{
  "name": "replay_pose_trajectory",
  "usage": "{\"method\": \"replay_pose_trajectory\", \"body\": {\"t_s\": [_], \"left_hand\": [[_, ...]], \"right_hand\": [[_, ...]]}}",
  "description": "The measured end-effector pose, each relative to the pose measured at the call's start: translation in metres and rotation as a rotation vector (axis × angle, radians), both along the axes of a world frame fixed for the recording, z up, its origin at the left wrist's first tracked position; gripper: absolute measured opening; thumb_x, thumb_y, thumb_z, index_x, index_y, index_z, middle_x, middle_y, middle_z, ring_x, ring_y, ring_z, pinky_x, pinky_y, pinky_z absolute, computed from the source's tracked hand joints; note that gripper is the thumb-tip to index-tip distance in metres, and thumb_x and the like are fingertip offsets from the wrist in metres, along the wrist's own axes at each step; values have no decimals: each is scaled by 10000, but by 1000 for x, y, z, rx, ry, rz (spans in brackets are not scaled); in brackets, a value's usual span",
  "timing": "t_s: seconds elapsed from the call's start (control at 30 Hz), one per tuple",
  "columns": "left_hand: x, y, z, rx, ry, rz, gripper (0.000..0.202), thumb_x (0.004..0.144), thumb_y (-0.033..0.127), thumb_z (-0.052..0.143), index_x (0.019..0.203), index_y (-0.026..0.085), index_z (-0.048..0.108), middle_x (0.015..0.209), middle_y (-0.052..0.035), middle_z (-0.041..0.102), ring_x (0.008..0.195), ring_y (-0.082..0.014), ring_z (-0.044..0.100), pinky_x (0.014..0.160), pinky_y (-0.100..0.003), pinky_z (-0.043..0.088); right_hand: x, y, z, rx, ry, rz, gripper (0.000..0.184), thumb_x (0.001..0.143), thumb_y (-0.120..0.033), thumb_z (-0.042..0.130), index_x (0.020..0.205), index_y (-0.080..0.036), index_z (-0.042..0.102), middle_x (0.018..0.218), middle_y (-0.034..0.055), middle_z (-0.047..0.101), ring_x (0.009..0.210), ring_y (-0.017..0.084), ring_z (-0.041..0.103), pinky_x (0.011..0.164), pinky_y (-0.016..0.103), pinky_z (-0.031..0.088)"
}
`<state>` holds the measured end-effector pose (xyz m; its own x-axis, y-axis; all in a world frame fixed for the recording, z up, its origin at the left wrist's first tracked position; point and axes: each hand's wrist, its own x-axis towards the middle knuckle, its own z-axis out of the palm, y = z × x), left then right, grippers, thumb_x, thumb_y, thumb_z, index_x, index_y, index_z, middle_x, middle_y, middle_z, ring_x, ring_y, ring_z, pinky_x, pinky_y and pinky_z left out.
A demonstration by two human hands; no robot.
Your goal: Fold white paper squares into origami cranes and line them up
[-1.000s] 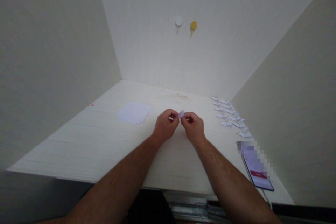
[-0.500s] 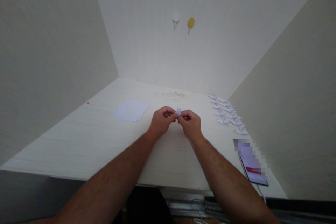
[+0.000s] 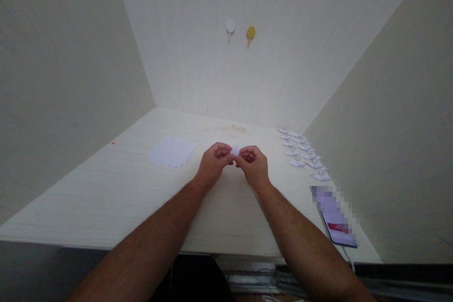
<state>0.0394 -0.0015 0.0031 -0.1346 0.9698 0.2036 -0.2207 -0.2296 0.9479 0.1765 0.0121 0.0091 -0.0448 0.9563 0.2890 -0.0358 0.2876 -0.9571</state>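
Observation:
Between my two hands is a small piece of folded white paper (image 3: 235,151), pinched from both sides above the middle of the table. My left hand (image 3: 214,163) grips its left side between thumb and fingers. On the opposite side my right hand (image 3: 254,164) pinches it the same way, the thumbs almost meeting at its lower edge. Fingertips cover part of the paper, so its exact shape is unclear. Left of my left hand lies a loose stack of white paper sheets (image 3: 172,152). Several folded paper cranes (image 3: 297,164) stand in rows to the right.
A phone (image 3: 334,219) with a cable lies near the table's right front corner. Walls enclose the white table (image 3: 106,193) at left, right and back. A white hook (image 3: 230,26) and a yellow hook (image 3: 251,33) are on the back wall. A small orange dot (image 3: 113,143) marks the left edge.
The folded paper looks more spread out between my fingers, and my hands have drawn slightly apart. The whole view has shifted a little.

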Motion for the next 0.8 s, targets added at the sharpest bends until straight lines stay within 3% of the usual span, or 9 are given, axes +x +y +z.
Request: {"method": "replay_pose_trajectory", "body": {"t_s": [0.1,0.33,0.53,0.8], "left_hand": [[-1,0,-1,-22,3,-19,348,647,307,784,927,165,633,733,-1,680,621,-120,627,633,-276,529],[0,-6,7,-64,105,-51,238,683,337,748,742,160,600,670,-1,663,582,-131,642,606,-283,549],[-1,-6,7,-36,199,-37,226,710,351,725,703,166,595,633,0,657,531,-122,617,527,-250,513],[-3,-2,2,-33,186,-80,316,690,428,762,717,155,605,652,-13,664,570,-127,620,556,-257,523]], "right_hand": [[-1,1,0,-34,28,61,331,640,-350,778,909,-196,663,675,-12,674,542,123,602,527,262,502],[1,4,-3,-92,-23,63,195,652,-318,770,699,-187,635,543,-25,619,499,125,578,499,248,451],[4,5,-6,-79,-60,57,174,648,-290,763,674,-187,625,532,-28,613,483,115,552,489,237,417],[4,1,1,-41,-115,57,233,668,-372,757,671,-175,633,530,-15,620,475,106,538,493,235,416]]}}
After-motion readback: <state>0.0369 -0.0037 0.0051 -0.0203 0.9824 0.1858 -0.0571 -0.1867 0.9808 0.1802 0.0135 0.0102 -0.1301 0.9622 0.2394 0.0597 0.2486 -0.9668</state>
